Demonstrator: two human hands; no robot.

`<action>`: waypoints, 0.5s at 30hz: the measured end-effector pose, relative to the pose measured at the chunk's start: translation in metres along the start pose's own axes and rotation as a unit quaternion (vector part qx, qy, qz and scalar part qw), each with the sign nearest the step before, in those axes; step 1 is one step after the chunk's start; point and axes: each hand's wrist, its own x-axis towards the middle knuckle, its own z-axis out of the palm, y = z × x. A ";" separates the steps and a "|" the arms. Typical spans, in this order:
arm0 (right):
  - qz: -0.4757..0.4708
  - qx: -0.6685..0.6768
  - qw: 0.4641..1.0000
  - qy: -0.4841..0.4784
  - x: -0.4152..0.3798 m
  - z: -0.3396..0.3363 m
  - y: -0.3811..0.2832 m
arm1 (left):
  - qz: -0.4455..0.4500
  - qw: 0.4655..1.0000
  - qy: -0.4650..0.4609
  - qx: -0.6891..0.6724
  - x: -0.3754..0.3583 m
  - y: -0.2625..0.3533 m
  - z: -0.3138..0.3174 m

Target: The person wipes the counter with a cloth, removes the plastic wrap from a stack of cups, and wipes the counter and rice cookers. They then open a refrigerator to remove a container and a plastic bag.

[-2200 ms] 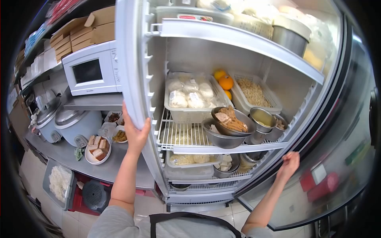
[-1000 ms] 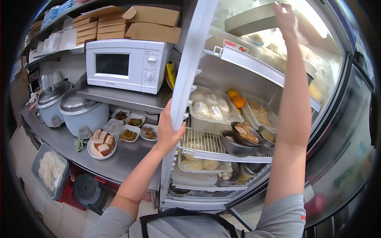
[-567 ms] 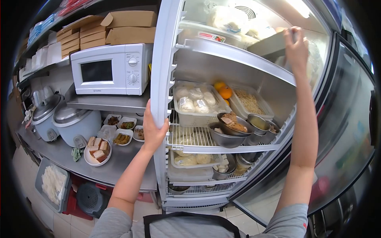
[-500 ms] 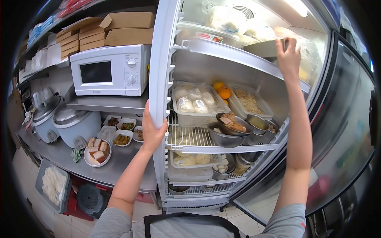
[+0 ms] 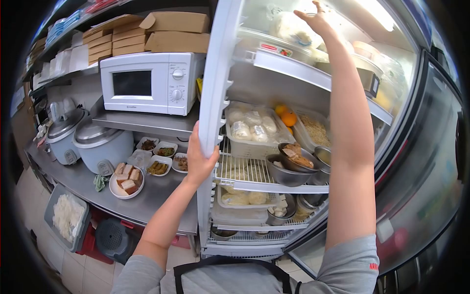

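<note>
My left hand [image 5: 200, 159] grips the white door frame [image 5: 215, 98] of an upright refrigerator, thumb across its front. High inside the refrigerator, my right hand [image 5: 317, 22] reaches over the top shelf [image 5: 293, 70], its fingers spread and holding nothing. Just below those fingers lies a knotted white plastic bag [image 5: 289, 30]. A rectangular metal container [image 5: 366, 76] sits on the same shelf, partly hidden behind my right forearm. To the left on that shelf is a clear plastic box [image 5: 249, 41] with a red and green label.
Lower shelves carry a white basket of wrapped packets [image 5: 254, 142], oranges [image 5: 289, 118] and stacked metal bowls [image 5: 289, 171]. The glass door [image 5: 416, 161] stands open on the right. Left are a microwave [image 5: 147, 83], rice cookers [image 5: 103, 147] and a bowl of meat chunks [image 5: 127, 181].
My right hand has left the metal container and moved up and left, fingers spreading over the white bag. The left hand keeps its grip. The camera view has shifted slightly left.
</note>
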 end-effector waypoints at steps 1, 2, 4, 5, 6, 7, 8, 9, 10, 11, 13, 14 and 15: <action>0.033 -0.033 0.991 -0.128 0.007 -0.015 -0.023 | -0.002 1.000 0.006 0.005 0.000 -0.001 -0.002; 0.058 -0.067 0.963 -0.253 0.018 -0.030 -0.046 | 0.004 1.000 -0.002 -0.007 0.000 -0.002 -0.003; 0.037 -0.118 0.893 -0.432 0.033 -0.018 -0.054 | 0.004 0.999 -0.026 -0.031 0.002 -0.005 -0.004; -0.002 -0.133 0.861 -0.491 0.027 0.004 -0.033 | 0.000 0.999 -0.014 -0.029 0.003 -0.005 -0.005; 0.049 -0.103 0.898 -0.426 0.017 0.023 -0.016 | 0.015 1.000 -0.009 -0.022 0.004 -0.003 -0.005; 0.101 -0.071 0.925 -0.359 0.013 0.027 -0.019 | 0.029 0.999 -0.006 -0.015 0.004 -0.003 -0.006; 0.095 -0.067 0.925 -0.361 0.015 0.031 -0.021 | 0.031 0.999 -0.005 -0.014 0.004 -0.005 -0.005; 0.114 -0.096 0.934 -0.326 0.018 0.012 -0.037 | 0.027 1.000 -0.004 -0.012 0.003 -0.006 -0.006; 0.135 -0.126 0.939 -0.290 0.021 -0.008 -0.051 | 0.024 1.000 -0.012 -0.013 0.003 -0.007 -0.006; 0.137 -0.128 0.938 -0.292 0.024 -0.023 -0.063 | 0.023 0.999 -0.021 -0.015 0.003 -0.007 -0.006; 0.197 -0.104 0.950 -0.217 0.030 -0.044 -0.076 | 0.021 0.999 -0.024 -0.018 0.002 -0.007 -0.005; 0.195 -0.087 0.961 -0.178 0.034 -0.051 -0.075 | 0.020 0.999 -0.022 -0.020 0.003 -0.007 -0.005; 0.188 -0.085 0.967 -0.148 0.042 -0.060 -0.074 | 0.023 0.999 -0.022 -0.020 0.004 -0.007 -0.005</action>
